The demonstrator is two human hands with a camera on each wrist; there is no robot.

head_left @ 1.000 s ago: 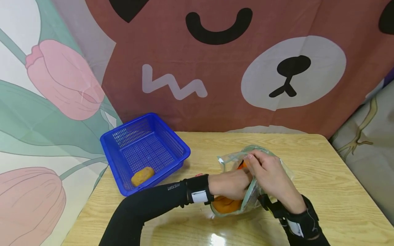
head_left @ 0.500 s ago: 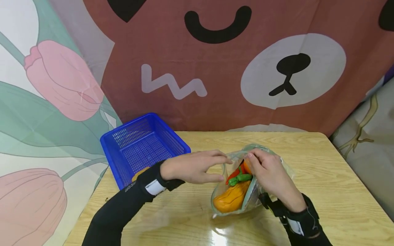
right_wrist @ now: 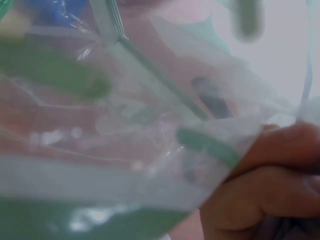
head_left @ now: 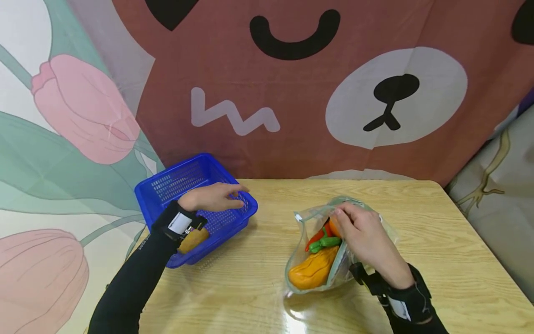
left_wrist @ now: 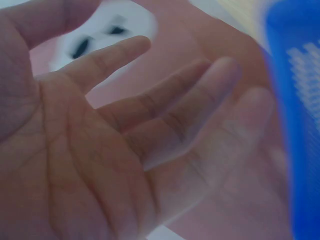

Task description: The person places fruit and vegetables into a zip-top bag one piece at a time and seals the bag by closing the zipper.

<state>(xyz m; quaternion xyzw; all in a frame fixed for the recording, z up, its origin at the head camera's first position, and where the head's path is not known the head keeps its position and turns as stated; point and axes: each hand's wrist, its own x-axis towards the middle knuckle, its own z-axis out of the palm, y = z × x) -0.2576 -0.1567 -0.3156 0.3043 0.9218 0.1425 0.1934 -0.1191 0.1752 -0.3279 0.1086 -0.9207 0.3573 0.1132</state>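
Observation:
My left hand (head_left: 214,197) is over the blue plastic basket (head_left: 196,260), its fingers loosely extended. Nothing is in its palm (left_wrist: 75,160) in the left wrist view. Inside the basket, partly behind my wrist, lies a yellowish-brown, potato-like lump (head_left: 195,239). My right hand (head_left: 369,236) pinches the rim of a clear zip bag (head_left: 306,220) with pale green edging and holds its mouth apart. Through the opening show a lumpy orange-yellow vegetable (head_left: 314,269), a green pepper (head_left: 325,243), a red pepper (head_left: 314,237) and a round orange thing (head_left: 333,228), partly covered by my fingers.
Basket and bag stand apart on a light wooden table (head_left: 250,297), the basket at its back left. Behind the table hangs a brown cloth with a bear face (head_left: 292,116). A flowered cloth (head_left: 83,111) hangs at the left.
My left hand has come out of the bag and moved left to over the basket, uncovering the peppers and the orange-yellow vegetable. My right hand stays on the bag's rim.

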